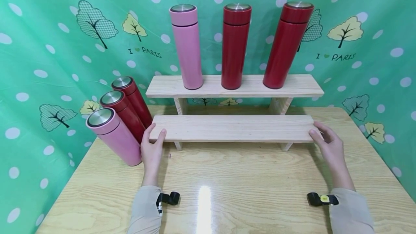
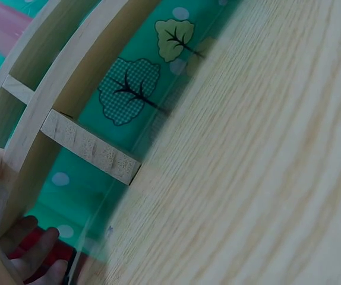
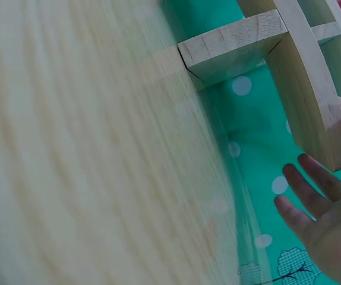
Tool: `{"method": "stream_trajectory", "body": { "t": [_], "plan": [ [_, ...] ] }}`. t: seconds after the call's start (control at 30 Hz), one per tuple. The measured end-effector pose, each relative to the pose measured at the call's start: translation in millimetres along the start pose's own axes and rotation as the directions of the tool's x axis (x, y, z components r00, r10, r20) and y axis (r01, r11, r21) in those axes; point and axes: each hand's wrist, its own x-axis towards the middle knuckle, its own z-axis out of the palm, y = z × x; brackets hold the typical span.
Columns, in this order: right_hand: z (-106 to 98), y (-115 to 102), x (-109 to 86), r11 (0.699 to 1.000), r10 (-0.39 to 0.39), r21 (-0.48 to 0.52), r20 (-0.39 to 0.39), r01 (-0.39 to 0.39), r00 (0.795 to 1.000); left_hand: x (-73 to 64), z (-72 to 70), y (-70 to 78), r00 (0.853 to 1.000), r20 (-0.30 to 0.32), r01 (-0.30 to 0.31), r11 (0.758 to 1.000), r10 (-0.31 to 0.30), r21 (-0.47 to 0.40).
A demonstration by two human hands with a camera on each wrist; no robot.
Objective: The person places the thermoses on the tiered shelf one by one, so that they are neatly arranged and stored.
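Note:
A pale two-tier wooden shelf (image 1: 232, 128) stands on the table, raised on short legs. My left hand (image 1: 152, 152) grips the left end of its lower board, thumb on top; in the left wrist view its other fingers (image 2: 37, 246) reach below the board. At the opposite end my right hand (image 1: 331, 147) grips the same board, thumb near the top front corner, with several fingers (image 3: 313, 193) extended underneath. On the upper board (image 1: 211, 90) stand a pink thermos bottle (image 1: 187, 48), a red one (image 1: 236, 48) and another red one (image 1: 287, 46).
Left of the shelf, close to my left hand, a pink thermos (image 1: 118, 138) and two red ones, a middle one (image 1: 126, 113) and a rear one (image 1: 138, 98), stand on the wood-grain table (image 1: 243, 187). A green patterned cloth (image 1: 48, 64) hangs behind and at the sides.

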Motion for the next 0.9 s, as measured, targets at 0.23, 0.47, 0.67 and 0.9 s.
{"method": "stream_trajectory", "body": {
  "t": [0.23, 0.47, 0.67, 0.9],
  "plan": [
    [-3, -1, 0.4, 1.0, 0.0, 0.001, 0.058, 0.0, 0.998, -2.2, -0.2, 1.5, 1.0, 0.024, 0.018, 1.0, -0.019, 0.02],
    [-6, -1, -0.8, 1.0, 0.001, -0.007, 0.121, 0.0, 0.993, -0.3, -7.0, 0.9, 0.997, 0.074, 0.003, 0.996, -0.01, 0.094],
    [-5, -1, 0.6, 1.0, 0.003, 0.001, 0.136, -0.003, 0.991, -0.3, -12.7, 1.4, 0.993, 0.117, -0.028, 0.993, 0.015, 0.113],
    [-8, -1, 0.8, 1.0, 0.017, -0.008, 0.139, -0.016, 0.99, -14.3, -20.9, 13.9, 0.994, 0.094, -0.064, 0.981, 0.047, 0.181]
  ]
}}
